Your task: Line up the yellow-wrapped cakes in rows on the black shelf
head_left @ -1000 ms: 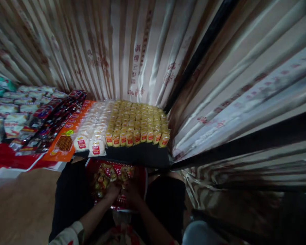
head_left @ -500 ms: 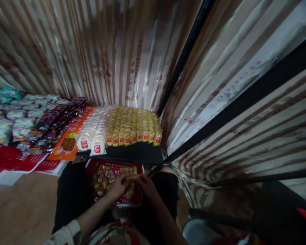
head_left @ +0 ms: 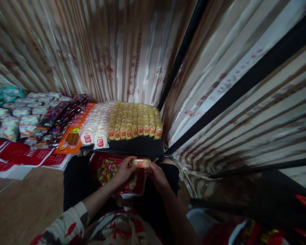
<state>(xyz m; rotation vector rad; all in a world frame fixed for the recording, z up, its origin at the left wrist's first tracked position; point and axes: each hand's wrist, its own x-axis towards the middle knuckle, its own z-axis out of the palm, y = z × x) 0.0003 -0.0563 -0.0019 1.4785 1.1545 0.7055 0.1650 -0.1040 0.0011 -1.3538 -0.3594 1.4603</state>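
Note:
Between my two hands, above the right part of the basket, I hold one small yellow wrapped snack (head_left: 141,163) with a red label. My left hand (head_left: 125,169) pinches its left end, and my right hand (head_left: 156,173) has the other end. Below them a red plastic basket (head_left: 141,189) rests on my lap, with several loose wrapped snacks (head_left: 104,174) in it. Just beyond, rows of yellow wrapped snacks (head_left: 135,122) like the held one stand on a black shelf (head_left: 137,146).
Left of the yellow rows lie white round packs (head_left: 100,139), an orange packet (head_left: 72,137), dark packets (head_left: 53,119) and white packets (head_left: 28,124). A striped curtain (head_left: 117,51) hangs behind, with a black diagonal bar (head_left: 226,92) at the right. Red packaging (head_left: 255,233) lies low right.
Both hands have risen toward the shelf with the snack, and its label now faces me. The view has shifted slightly.

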